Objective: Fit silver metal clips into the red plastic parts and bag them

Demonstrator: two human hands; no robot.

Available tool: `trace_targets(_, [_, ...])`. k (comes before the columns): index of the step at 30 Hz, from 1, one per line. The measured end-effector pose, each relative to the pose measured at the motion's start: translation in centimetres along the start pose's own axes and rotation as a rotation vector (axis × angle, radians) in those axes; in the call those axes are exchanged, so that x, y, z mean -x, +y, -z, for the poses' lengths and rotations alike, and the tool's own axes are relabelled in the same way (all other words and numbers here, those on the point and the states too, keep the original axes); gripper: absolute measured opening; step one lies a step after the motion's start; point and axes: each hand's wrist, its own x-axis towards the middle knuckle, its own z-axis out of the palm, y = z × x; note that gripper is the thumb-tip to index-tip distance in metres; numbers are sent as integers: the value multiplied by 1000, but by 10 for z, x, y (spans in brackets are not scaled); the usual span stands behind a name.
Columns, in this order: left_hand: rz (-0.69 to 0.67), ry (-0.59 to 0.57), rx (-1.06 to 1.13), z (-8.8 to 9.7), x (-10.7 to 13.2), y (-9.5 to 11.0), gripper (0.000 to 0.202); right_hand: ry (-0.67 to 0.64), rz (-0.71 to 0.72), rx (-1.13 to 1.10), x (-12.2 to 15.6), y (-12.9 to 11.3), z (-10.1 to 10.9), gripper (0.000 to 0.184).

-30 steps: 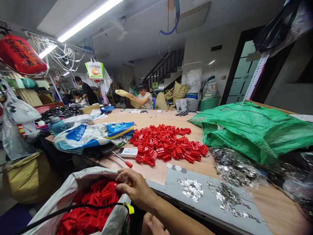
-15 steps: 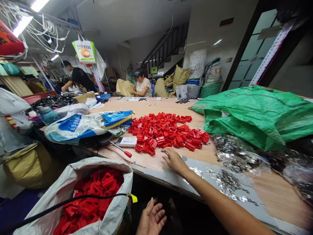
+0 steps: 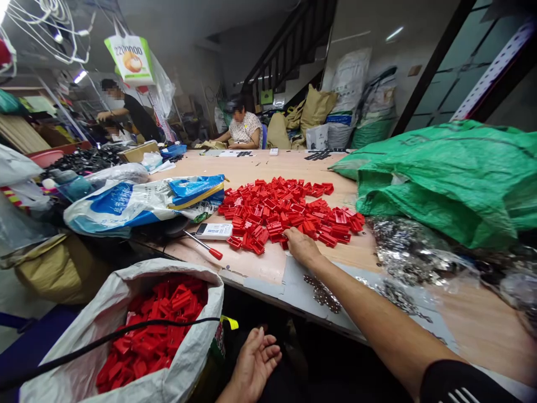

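Note:
A loose pile of red plastic housings [image 3: 268, 210], small open-sided boxes, lies on the table. At its near edge is my right hand [image 3: 301, 247], palm down, fingers bent down against the nearest housings. Its fingertips are partly hidden, so I cannot tell whether they grip one. My left hand [image 3: 257, 358] hangs low in front of the table, palm up, open, fingers loosely curled and nothing in it. Left of it stands a white woven sack [image 3: 207, 347] filled with more red housings [image 3: 163, 324].
A red-handled screwdriver [image 3: 205, 246] and a white box [image 3: 213, 230] lie left of the pile. Small metal parts [image 3: 322, 294] are near my right forearm. A green woven sack [image 3: 440, 173] lies on the right, a blue-and-white bag [image 3: 142, 204] on the left. Two people work farther back.
My right hand has moved forward to the near edge of the red pile. The left hand stays low with its palm up. The camera view has shifted slightly.

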Motion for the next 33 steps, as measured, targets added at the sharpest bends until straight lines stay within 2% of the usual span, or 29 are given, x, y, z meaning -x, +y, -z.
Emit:
trace_targets(3, [-41, -102, -123, -16, 12, 8, 26, 25, -17, -57, 5, 2, 12, 23])
trace_targets(6, [-120, -259, -230, -42, 27, 21, 29, 41, -9, -166, 22, 5, 26, 16])
trace_targets(8, [-207, -304, -300, -61, 34, 29, 36, 18, 24, -240, 43, 3, 31, 8])
trace_targets(11, [-333, -286, -373, -82, 39, 34, 61, -53, 93, -371, 85, -3, 27, 7])
trace_targets(14, [-355, -310, -375, -93, 41, 33, 71, -163, 117, -614, 129, -11, 16, 6])
trace_targets(19, [-287, -344, -405, -96, 45, 23, 46, -199, 14, -670, 174, -17, 8, 5])
trace_targets(22, [-252, -384, -395, -97, 50, 20, 35, -209, 34, -714, 184, -14, 13, 12])
trace_targets(25, [-220, -385, -338, -103, 56, 20, 29, -161, 56, -770, 183, 3, 23, 18])
trace_targets(27, [-211, -362, -318, -106, 58, 21, 30, -54, -19, -680, 177, 22, 33, 19])
trace_targets(29, [-202, -346, -318, -108, 60, 21, 31, 50, -116, -423, 168, 45, 44, 16])
trace_targets(31, [-199, -336, -310, -108, 61, 21, 32, 79, -178, -148, 160, 68, 57, 14])
trace_targets(33, [-197, -321, -290, -106, 61, 20, 34, 71, -214, -29, 156, 85, 67, 12])
